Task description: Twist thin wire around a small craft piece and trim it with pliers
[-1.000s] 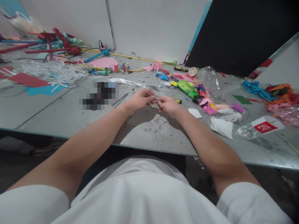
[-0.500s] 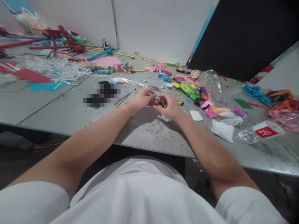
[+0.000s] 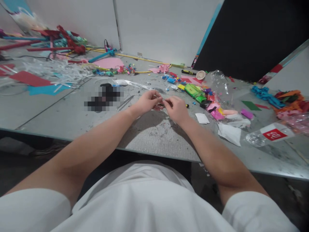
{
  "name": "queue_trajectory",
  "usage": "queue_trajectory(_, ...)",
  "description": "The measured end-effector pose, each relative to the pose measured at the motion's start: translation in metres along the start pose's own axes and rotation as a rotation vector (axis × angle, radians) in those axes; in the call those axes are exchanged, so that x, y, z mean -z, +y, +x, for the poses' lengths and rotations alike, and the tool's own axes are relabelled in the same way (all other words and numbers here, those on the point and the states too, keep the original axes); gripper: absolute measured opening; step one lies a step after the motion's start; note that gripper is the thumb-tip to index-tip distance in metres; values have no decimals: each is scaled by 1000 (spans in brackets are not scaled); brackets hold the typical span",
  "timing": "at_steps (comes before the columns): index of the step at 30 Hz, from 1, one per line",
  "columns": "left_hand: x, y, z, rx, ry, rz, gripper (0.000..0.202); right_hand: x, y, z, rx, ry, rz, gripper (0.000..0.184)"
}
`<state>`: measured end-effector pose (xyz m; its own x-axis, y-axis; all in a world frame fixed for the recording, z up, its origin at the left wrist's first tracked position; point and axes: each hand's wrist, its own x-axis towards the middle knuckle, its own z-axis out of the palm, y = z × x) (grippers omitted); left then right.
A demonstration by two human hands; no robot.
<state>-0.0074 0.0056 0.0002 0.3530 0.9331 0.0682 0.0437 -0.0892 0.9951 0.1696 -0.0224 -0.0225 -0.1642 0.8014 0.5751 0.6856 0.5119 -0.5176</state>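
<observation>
Over the middle of the grey table, my left hand [image 3: 149, 101] is closed in a pinch, thumb against the fingertips. My right hand [image 3: 176, 109] pinches too, its fingertips meeting those of the left. Between them is something small and thin that I cannot make out; the fingers cover most of it. Just past my right hand shows the end of a yellow-and-black tool [image 3: 187, 105], the rest hidden behind the hand. A small white paper square [image 3: 202, 118] lies to the right of that hand.
Colourful clay packs [image 3: 193, 91] lie beyond on the right, near a clear plastic bottle [image 3: 272, 134] with a red label. White strips [image 3: 58, 71] and red paper [image 3: 30, 79] spread at left. A blurred dark object [image 3: 103, 96] sits left of my hands. White panels stand behind.
My right hand has turned and its fingers have drawn together into a tighter pinch against the left fingertips. Less of the yellow-and-black tool shows now. My left hand has hardly moved.
</observation>
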Motion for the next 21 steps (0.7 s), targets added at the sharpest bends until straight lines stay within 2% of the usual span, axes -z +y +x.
queue_trajectory(2,1,-2,1,-28,-12,18,17,0,-1,1,-70,8,80,22)
queue_trajectory(4,2,-3,2,-51,-27,39,16,0,0,3,-199,3,211,23)
queue_trajectory(8,6,-5,3,-76,-64,68,17,-4,5,8,-389,-70,409,26)
queue_trajectory(12,10,-7,4,-105,-100,73,14,-3,10,11,-485,-197,594,31)
queue_trajectory(17,13,-8,5,-123,-142,56,9,10,12,8,-540,-357,786,26)
queue_trajectory(21,11,-7,4,-128,-154,24,9,14,14,7,-553,-391,821,27)
